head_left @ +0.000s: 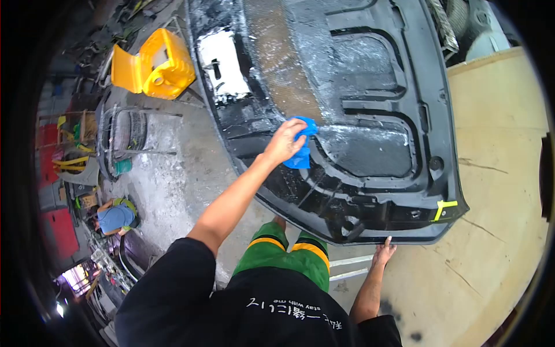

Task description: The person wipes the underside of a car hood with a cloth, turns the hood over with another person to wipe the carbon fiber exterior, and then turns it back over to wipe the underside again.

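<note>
Crumpled blue rag point(302, 151), left hand point(283, 141), pointing downward

Body workshop: car hood point(358, 115), tyres point(124, 133)

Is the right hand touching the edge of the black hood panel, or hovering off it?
Touching. The head view shows the right hand with its fingertips on the near edge of the black hood panel, no gap visible between them.

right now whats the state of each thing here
left hand: closed around the blue cloth, pressed on the panel
blue cloth: bunched up
right hand: fingers spread, on the panel's near edge
black car panel: inner side up, streaked with white residue
yellow container: on its side
</note>
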Available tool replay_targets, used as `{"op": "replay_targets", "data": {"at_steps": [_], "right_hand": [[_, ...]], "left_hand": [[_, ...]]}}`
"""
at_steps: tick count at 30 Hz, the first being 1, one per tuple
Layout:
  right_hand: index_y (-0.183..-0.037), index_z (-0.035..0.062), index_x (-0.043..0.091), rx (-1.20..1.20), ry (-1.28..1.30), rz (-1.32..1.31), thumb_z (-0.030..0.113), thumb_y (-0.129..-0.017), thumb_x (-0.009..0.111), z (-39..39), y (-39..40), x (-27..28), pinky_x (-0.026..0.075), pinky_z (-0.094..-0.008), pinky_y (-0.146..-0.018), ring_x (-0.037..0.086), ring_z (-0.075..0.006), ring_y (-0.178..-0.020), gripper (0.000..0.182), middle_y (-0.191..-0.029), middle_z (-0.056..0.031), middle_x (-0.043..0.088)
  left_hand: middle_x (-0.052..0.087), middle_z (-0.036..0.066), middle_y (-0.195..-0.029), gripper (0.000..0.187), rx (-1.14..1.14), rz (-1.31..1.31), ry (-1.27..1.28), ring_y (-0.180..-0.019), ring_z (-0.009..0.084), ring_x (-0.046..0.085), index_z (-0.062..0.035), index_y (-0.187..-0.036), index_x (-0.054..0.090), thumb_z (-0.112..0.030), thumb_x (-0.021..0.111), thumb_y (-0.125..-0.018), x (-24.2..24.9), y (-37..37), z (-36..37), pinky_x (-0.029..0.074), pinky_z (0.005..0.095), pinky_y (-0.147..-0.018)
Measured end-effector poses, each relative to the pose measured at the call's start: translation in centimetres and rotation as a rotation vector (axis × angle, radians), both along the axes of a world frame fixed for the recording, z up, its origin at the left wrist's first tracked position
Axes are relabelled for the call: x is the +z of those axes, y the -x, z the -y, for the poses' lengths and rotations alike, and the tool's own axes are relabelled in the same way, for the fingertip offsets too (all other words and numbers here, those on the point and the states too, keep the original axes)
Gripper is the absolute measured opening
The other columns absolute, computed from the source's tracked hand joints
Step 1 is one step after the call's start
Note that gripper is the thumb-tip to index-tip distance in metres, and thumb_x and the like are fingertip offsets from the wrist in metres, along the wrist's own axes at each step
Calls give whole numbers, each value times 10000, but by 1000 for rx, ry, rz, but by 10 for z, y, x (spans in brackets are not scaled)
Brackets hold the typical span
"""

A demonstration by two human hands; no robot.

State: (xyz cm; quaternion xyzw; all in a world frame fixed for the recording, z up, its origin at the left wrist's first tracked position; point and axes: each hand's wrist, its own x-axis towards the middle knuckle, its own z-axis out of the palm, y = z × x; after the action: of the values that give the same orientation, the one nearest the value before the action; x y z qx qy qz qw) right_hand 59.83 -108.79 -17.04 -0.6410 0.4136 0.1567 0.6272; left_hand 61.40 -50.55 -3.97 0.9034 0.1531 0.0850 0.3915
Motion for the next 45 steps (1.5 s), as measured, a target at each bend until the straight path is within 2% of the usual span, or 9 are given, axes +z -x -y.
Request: {"op": "replay_targets", "data": {"at_steps": [5,11,16,25,29,33,38,41,45], "right_hand": [[-1559,160,100,-92,-41,45,269,-927,725,-13,-1,11,475,-427,-879,577,-236,-1109,896,-1301,-107,530],[-1548,119,117,-61,-24,6,325,-879,772,-2,0,3,494,-439,-889,581,-224,-970,959,-1213,-121,557],[-1502,125,211,10,-16,-30,320,-906,748,12,1,-8,476,-368,-730,579,-180,-930,825,-1251,-99,543],[-1547,77,165,78,28,-24,369,-908,733,1,6,32,481,-373,-846,556,-224,-1071,904,-1295,-121,543],[-1524,83,197,-30,13,1,341,-904,748,-5,8,48,458,-373,-856,521,-214,-1081,869,-1281,-103,506],[-1526,72,180,30,35,2,326,-889,761,-5,6,67,458,-434,-954,509,-262,-1173,899,-1346,-138,484],[-1519,84,202,22,106,-12,305,-903,747,2,6,68,482,-391,-861,546,-238,-1114,851,-1283,-135,536],[-1534,89,183,-60,71,97,323,-901,745,-8,5,73,489,-334,-737,563,-222,-1083,878,-1322,-150,528],[-1462,103,340,-114,242,-25,272,-918,729,-21,-2,91,526,-438,-841,586,-250,-1078,690,-1287,-116,569]], "left_hand": [[338,102,-1567,730,-303,-261,-295,-1341,431,405,-56,-1470,393,-268,721,-853,-1,-5,42,368,560,-1064],[457,122,-1495,640,-360,-276,-379,-1129,379,526,-13,-1445,438,4,522,-811,-36,-30,45,465,462,-963],[595,134,-1325,506,-289,-249,-510,-1018,368,578,-21,-1287,578,-11,558,-782,-23,-20,30,459,447,-951],[622,168,-1031,199,-98,-441,-858,-1070,341,523,5,-888,693,-125,595,-773,-12,-16,-24,446,430,-902],[653,188,-991,167,64,-255,-241,-982,385,555,-6,-924,687,-32,614,-776,25,1,-66,452,517,-945],[669,135,-977,225,269,8,-398,-961,361,563,-28,-947,657,27,580,-742,101,29,-81,455,424,-900],[395,84,-1544,520,219,-82,-622,-1374,406,357,-184,-1397,533,-236,626,-889,102,52,-104,292,565,-1093],[271,71,-1618,546,-19,-241,-604,-1484,404,203,-229,-1473,458,-359,569,-954,37,64,-139,196,579,-1165],[285,100,-1604,518,15,-94,-790,-1477,376,229,-135,-1475,445,-262,515,-978,19,14,-189,230,513,-1178]]}}
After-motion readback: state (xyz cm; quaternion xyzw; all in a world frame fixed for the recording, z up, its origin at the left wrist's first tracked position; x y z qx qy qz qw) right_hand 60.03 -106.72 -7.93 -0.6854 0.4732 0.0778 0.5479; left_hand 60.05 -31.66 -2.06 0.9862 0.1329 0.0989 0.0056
